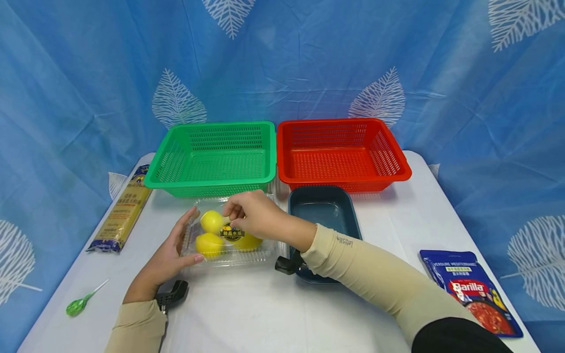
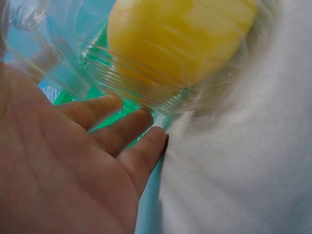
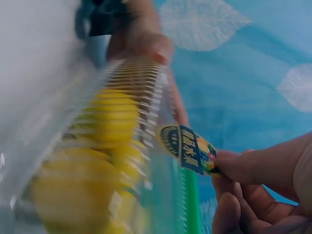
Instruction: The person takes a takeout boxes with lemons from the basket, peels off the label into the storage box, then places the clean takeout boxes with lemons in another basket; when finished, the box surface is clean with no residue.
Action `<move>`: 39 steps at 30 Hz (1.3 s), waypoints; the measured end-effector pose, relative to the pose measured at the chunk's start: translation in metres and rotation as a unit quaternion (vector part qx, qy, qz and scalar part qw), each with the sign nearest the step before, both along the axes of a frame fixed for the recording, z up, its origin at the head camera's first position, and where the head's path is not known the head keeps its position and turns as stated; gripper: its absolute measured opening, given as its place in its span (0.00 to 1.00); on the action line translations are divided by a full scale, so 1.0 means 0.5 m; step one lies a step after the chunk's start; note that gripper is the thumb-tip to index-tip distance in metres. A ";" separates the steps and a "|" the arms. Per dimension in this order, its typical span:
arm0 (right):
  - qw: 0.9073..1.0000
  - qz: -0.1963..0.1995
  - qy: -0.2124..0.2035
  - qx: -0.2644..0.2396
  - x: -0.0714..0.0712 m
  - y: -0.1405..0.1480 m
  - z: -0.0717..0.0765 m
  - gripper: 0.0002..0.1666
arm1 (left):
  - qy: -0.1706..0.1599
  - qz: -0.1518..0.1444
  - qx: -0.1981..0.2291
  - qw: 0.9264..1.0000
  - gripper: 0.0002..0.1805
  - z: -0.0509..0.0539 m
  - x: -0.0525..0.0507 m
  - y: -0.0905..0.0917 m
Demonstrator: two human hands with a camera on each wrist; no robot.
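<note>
A clear plastic clamshell box (image 1: 260, 255) holds several yellow lemons (image 1: 209, 244) in the middle of the table. My left hand (image 1: 169, 255) holds the box's left end, thumb at the near edge and fingers at the far side. In the left wrist view its fingers (image 2: 129, 126) are fairly straight against the ribbed rim. Above the lid, my right hand (image 1: 258, 215) pinches a dark fruit label (image 3: 187, 148) between thumb and fingers. The label's held end stands away from the lid in the right wrist view; whether its other end still sticks cannot be told.
Behind the box stand a green basket (image 1: 212, 189) and a red basket (image 1: 344, 186). A dark blue dish (image 1: 324, 211) lies partly under the right forearm. A pasta packet (image 1: 123, 211) and green lollipop (image 1: 77, 306) lie left, a Barilla pouch (image 1: 472, 289) right.
</note>
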State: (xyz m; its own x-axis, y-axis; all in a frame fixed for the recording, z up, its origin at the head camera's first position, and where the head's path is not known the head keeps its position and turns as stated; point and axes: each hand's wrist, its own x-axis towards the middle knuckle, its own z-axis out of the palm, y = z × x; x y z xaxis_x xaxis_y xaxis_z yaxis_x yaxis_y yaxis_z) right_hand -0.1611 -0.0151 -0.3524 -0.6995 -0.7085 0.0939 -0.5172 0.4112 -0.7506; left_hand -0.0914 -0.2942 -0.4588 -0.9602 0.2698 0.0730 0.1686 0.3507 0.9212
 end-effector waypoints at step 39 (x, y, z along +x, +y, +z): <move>0.985 -0.120 -0.099 0.073 -0.073 0.343 -0.090 0.08 | 0.009 -0.001 -0.008 1.000 0.62 -0.005 -0.001 -0.003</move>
State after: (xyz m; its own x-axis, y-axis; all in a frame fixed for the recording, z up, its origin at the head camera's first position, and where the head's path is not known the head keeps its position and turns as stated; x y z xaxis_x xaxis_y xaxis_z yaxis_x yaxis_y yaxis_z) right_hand -0.1979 0.1562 -0.3975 -0.8431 -0.5161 -0.1514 -0.2411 0.6142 -0.7514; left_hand -0.0918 -0.2957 -0.4615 -0.9583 0.2723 0.0868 0.1862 0.3645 0.9124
